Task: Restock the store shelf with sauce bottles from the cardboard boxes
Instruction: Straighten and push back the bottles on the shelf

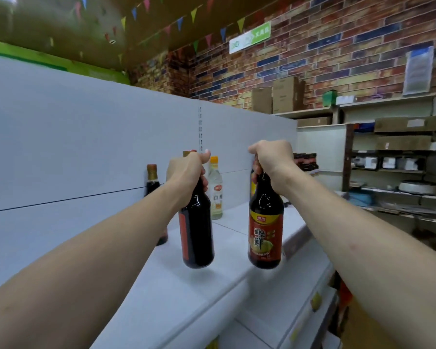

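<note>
My left hand (186,172) grips the neck of a dark sauce bottle (196,235) whose red label faces left. My right hand (272,159) grips the neck of a second dark sauce bottle (265,233) with a red and yellow label facing me. Both bottles hang upright just above the white top shelf (161,285). Behind them on the shelf stand a dark bottle with a gold cap (152,182), partly hidden by my left forearm, and a clear bottle with an orange cap (216,190). No cardboard box with sauce bottles is in view near me.
A white back panel (86,147) rises behind the shelf. Lower shelf edges with yellow price tags (315,301) step down at the right. Dark jars (305,161) stand further along. Cardboard boxes (285,95) sit on far shelving against a brick wall.
</note>
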A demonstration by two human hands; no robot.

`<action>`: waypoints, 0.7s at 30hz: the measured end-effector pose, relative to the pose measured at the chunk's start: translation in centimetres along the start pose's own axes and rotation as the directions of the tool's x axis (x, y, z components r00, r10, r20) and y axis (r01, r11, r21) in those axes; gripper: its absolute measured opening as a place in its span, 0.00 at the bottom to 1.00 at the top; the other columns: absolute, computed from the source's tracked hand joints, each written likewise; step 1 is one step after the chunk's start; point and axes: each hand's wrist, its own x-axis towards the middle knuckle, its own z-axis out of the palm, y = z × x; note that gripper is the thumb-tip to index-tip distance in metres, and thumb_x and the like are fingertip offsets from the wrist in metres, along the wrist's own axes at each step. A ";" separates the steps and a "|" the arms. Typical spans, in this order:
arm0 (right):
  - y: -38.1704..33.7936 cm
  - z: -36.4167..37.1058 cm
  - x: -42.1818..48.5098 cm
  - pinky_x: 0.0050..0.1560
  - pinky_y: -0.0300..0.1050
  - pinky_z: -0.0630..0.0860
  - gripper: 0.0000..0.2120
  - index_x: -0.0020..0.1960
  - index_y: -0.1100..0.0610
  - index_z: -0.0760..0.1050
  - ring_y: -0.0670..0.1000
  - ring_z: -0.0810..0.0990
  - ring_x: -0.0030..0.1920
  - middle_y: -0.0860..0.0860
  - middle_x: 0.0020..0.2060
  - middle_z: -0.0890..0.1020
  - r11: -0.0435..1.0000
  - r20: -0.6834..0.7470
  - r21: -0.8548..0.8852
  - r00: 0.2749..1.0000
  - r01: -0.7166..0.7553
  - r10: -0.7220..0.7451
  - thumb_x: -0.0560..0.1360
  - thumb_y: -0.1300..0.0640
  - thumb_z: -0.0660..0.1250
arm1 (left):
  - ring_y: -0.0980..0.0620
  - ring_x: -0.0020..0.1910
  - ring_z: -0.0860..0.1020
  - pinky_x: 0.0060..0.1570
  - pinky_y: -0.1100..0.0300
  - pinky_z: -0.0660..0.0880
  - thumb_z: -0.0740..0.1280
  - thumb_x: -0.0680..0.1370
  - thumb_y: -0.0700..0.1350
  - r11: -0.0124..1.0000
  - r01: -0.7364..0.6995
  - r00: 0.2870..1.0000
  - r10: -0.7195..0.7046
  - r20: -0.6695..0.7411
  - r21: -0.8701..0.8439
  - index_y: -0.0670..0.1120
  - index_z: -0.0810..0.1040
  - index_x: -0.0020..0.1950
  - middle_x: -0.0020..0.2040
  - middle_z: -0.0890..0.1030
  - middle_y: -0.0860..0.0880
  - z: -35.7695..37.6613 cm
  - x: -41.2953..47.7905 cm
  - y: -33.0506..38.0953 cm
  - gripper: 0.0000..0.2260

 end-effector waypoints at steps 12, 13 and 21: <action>8.3 9.2 10.9 0.29 0.48 0.72 0.03 0.42 0.63 0.76 0.55 0.69 0.22 0.53 0.19 0.67 0.988 0.406 0.121 0.913 -0.095 0.038 0.74 0.66 0.67 | 0.44 0.29 0.78 0.50 0.40 0.82 0.75 0.73 0.55 0.989 -0.027 0.916 0.083 -0.393 0.148 0.41 0.77 0.45 0.25 0.77 0.48 -0.9 6.7 -4.6 0.18; 8.7 9.7 11.6 0.28 0.48 0.71 0.05 0.40 0.62 0.74 0.55 0.69 0.21 0.54 0.19 0.67 0.988 0.440 0.121 0.897 -0.100 0.037 0.75 0.65 0.67 | 0.44 0.29 0.78 0.51 0.39 0.82 0.75 0.73 0.55 0.988 -0.020 0.899 0.084 -0.429 0.152 0.41 0.77 0.45 0.24 0.77 0.49 -0.6 6.8 -4.7 0.17; 10.0 12.6 14.0 0.25 0.44 0.69 0.07 0.40 0.63 0.73 0.53 0.67 0.21 0.55 0.21 0.67 0.973 0.642 0.166 0.767 -0.162 0.018 0.75 0.66 0.68 | 0.43 0.29 0.78 0.48 0.41 0.81 0.74 0.69 0.57 0.979 0.026 0.743 0.117 -0.659 0.204 0.42 0.81 0.45 0.26 0.78 0.48 0.2 6.6 -4.8 0.18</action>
